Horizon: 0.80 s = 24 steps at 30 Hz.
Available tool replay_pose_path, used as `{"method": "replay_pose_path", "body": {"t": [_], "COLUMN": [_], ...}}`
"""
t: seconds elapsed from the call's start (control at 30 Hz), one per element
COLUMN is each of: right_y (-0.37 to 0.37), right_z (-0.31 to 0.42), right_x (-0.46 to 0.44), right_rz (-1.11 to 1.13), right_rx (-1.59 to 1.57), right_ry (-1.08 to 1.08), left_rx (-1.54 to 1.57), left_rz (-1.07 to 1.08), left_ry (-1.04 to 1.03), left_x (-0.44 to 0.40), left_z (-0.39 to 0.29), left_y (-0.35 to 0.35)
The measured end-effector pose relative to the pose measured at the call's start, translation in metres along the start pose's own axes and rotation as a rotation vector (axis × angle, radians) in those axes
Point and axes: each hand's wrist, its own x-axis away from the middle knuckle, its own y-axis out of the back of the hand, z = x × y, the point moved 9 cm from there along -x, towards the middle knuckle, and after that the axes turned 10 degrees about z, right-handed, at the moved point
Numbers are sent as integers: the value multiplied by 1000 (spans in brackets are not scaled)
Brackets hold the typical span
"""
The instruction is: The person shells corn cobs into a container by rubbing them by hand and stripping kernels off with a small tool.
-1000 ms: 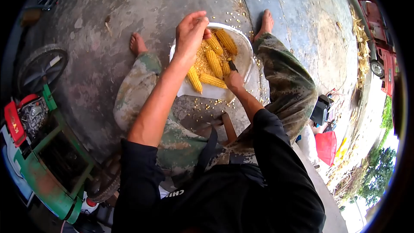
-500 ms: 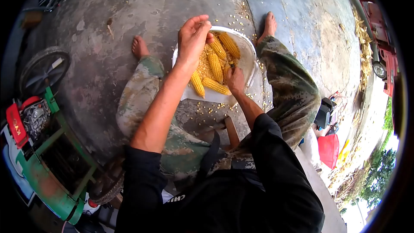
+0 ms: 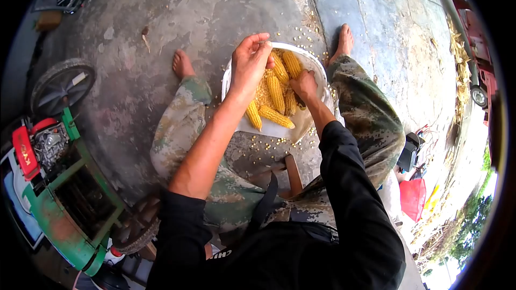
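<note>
A white tub [image 3: 227, 78] stands on the floor between the person's legs, with loose yellow kernels [image 3: 262, 95] and several ears of corn [image 3: 275, 94] in it. Above its far left rim is my left hand [image 3: 250, 63], fingers curled in and thumb against them; whatever they may hold is hidden. My right hand [image 3: 305, 85] reaches inside the tub's right side with bent fingers. Its fingertips are close to the lower end of an ear of corn [image 3: 292, 65], but I cannot tell what they grip. Another ear [image 3: 291, 103] lies just below this hand.
Spilled kernels [image 3: 267, 144] dot the concrete floor [image 3: 161, 16]. At left stands a green wheeled machine [image 3: 64, 225] with a red engine [image 3: 26, 153]. A red bag [image 3: 412, 198] and a black box [image 3: 409, 150] sit at right. Bare feet [image 3: 183, 64] flank the tub.
My right hand has moved up and right within the tub, uncovering an ear of corn beneath it. My left hand keeps its curled pose. The whole view has shifted slightly.
</note>
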Motion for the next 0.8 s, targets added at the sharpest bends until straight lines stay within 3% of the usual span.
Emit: {"method": "replay_pose_path", "body": {"t": [0.13,0.27,0.33,0.4,0.53,0.57,0.63,0.73,0.8], "right_y": [3,16,48,63,95,101,100,109,97], "right_z": [-6,-11,2,15,46,50,61,65,66], "right_x": [2,12,33,53,89,90,99,102,101], "right_rz": [-43,354,330,554,768,764,924,800,901], "right_rx": [-106,-378,-468,-606,-618,-617,-768,-1028,-1129], "right_ry": [94,-24,-1,11,59,66,72,12,30], "left_rx": [-55,-326,-580,-743,-959,-963,-750,-575,-486], "left_rz": [17,107,228,333,552,549,726,639,542], "left_ry": [5,13,-56,-38,-56,-61,145,245,195], "left_x": [-3,-9,-10,0,24,23,26,29,21], "left_z": [9,33,49,64,74,76,98,94,96], "left_y": [0,-5,-8,-19,-43,-43,-49,-46,-38]}}
